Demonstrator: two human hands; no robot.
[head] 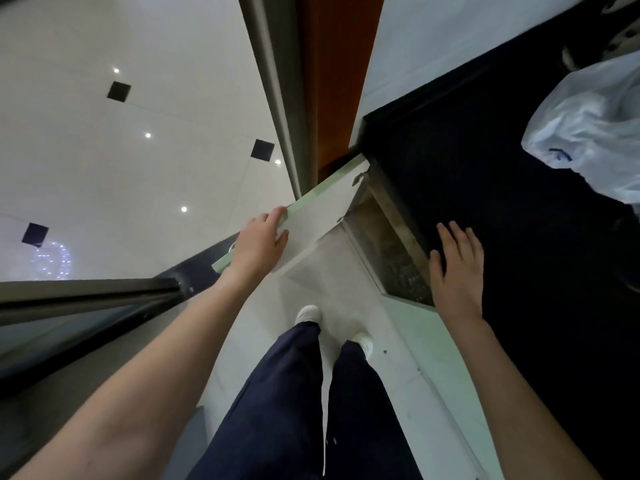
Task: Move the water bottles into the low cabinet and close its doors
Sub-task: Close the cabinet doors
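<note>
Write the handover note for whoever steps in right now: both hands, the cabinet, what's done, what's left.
Left hand: fingers over the top edge of the open white cabinet door, gripping it.
Right hand: open, empty, flat on the edge of the black countertop above the cabinet opening.
Bottles: none clearly visible; the cabinet interior is too dim to tell what it holds.
A white plastic bag sits on the countertop.
Left: swing this door shut; confirm the bottles are inside and check for a second door.
</note>
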